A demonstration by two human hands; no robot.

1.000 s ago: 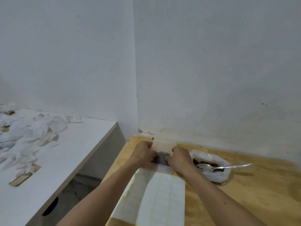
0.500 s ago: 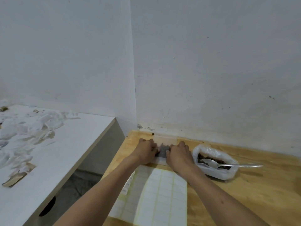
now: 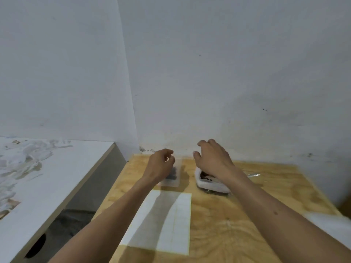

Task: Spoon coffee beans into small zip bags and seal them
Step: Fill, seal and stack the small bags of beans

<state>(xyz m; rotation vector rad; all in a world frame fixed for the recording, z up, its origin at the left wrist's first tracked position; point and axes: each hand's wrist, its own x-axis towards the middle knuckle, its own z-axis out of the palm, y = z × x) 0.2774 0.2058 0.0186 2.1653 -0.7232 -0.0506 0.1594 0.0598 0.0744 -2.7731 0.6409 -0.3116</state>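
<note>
A small clear zip bag (image 3: 173, 175) with dark coffee beans inside lies flat on the wooden table (image 3: 228, 215) near the wall. My left hand (image 3: 160, 164) hovers over the bag's left side, fingers loosely curled, holding nothing. My right hand (image 3: 210, 158) is lifted above and to the right of the bag, fingers relaxed and empty. Under my right wrist sits a white plastic bag of coffee beans (image 3: 209, 184). A spoon handle (image 3: 253, 175) pokes out to its right; the spoon's bowl is hidden.
A white sheet of sticker labels (image 3: 171, 221) lies on the table in front of the zip bag. To the left, across a gap, stands a white table (image 3: 57, 186) with crumpled white scraps (image 3: 24, 160). Walls close the corner behind.
Both hands have let go of the zip bag and lifted apart; the right hand moved right, over the bean bag. The zip bag now lies free on the table.
</note>
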